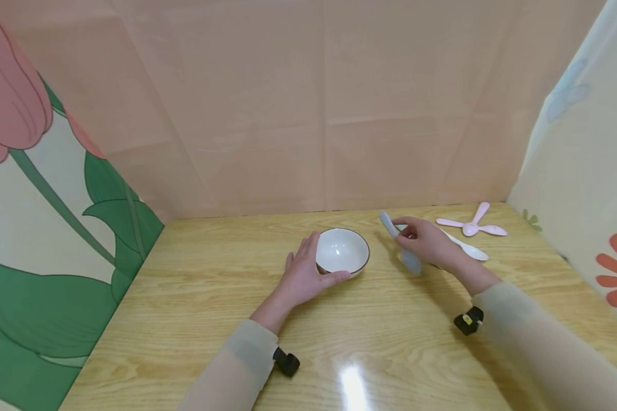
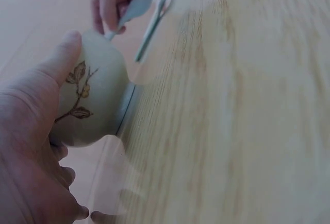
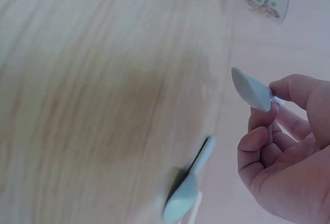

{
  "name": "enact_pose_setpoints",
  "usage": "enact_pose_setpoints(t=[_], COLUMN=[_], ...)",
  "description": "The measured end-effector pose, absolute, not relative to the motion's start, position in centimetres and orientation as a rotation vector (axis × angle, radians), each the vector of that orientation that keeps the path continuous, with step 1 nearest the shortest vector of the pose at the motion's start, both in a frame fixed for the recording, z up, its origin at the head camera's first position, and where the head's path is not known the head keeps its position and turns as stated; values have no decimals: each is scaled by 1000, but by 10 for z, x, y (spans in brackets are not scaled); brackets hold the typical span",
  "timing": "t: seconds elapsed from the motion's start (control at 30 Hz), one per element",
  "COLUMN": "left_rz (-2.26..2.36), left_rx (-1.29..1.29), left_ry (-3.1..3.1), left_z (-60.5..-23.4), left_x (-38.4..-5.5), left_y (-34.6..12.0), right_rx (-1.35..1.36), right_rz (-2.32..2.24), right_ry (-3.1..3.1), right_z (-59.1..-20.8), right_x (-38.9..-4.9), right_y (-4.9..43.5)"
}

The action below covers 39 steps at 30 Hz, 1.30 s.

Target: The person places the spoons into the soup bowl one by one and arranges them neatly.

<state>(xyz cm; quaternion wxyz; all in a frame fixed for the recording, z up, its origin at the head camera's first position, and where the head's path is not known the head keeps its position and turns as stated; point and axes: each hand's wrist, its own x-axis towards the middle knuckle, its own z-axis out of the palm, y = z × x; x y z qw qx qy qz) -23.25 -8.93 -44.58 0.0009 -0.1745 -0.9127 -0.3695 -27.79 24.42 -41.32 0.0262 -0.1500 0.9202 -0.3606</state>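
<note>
A white bowl with a dark rim stands upright on the table, and my left hand holds it from its left side, thumb at the front. A brown leafy branch decorates the bowl's outside in the left wrist view. To the right of the bowl, my right hand pinches a pale blue-grey spoon between thumb and fingers, raised above the table. Below that hand, a pale green spoon lies on the table, partly hidden in the head view. Beside it is a white spoon.
Several pink spoons lie grouped at the table's back right. The wood-grain table meets a plain pinkish back sheet. Flower-printed sheets stand at the left and right. A light reflection shows near the front.
</note>
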Motion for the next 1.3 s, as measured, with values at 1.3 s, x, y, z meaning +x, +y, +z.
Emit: enact_pose_setpoints(t=[1.3], left_rz=[-1173], left_rx=[-546], left_ry=[-2862], left_z=[-446], left_x=[-233], left_y=[-89], right_rx=[-546], right_rz=[-1477], right_ry=[2764], right_z=[-365], right_x=[-279], right_y=[159])
